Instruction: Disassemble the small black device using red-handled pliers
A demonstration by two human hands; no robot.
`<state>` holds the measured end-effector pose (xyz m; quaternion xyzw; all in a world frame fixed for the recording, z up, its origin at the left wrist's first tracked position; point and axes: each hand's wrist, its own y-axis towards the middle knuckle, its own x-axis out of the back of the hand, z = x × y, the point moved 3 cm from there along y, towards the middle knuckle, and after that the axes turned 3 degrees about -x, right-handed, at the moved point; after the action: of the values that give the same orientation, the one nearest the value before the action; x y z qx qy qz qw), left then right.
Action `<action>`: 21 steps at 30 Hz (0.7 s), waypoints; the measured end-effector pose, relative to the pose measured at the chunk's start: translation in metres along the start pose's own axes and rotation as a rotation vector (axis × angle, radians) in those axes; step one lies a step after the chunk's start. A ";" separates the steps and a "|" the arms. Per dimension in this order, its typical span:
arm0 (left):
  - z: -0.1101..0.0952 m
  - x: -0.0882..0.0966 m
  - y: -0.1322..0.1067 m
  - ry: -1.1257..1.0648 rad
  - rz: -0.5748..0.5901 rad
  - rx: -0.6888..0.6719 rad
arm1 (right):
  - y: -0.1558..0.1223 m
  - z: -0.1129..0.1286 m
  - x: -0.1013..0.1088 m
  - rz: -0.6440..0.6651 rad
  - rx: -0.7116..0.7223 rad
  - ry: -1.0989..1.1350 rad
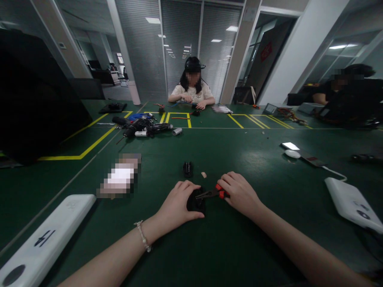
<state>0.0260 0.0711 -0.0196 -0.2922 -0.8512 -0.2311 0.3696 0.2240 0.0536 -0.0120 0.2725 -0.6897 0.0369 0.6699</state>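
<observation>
My left hand (178, 203) is closed over a small round black part (196, 202) and presses it onto the green table (239, 239). My right hand (239, 192) grips red-handled pliers (214, 193), whose dark jaws point left onto the black part. A second small black cylinder (188, 169) stands just behind the hands. A tiny beige piece (204, 174) lies beside it.
White flat devices lie at near left (44, 239) and near right (350, 201). A pile of dark tools (140, 127) sits at the far left. A phone (291, 146) and a white puck (292, 154) lie to the right. A person (192, 89) works across the table, another person (350, 93) at far right.
</observation>
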 end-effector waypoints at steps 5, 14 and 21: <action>0.000 0.000 0.000 0.009 -0.003 -0.005 | 0.001 0.000 0.000 0.023 -0.010 0.009; -0.001 0.000 0.000 0.004 -0.008 -0.009 | 0.000 0.002 0.002 -0.008 0.005 -0.019; -0.001 0.000 -0.001 -0.006 0.001 0.002 | 0.000 0.001 0.000 0.003 -0.006 0.004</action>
<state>0.0261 0.0700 -0.0188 -0.2929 -0.8524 -0.2293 0.3675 0.2232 0.0528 -0.0126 0.2692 -0.6887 0.0363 0.6722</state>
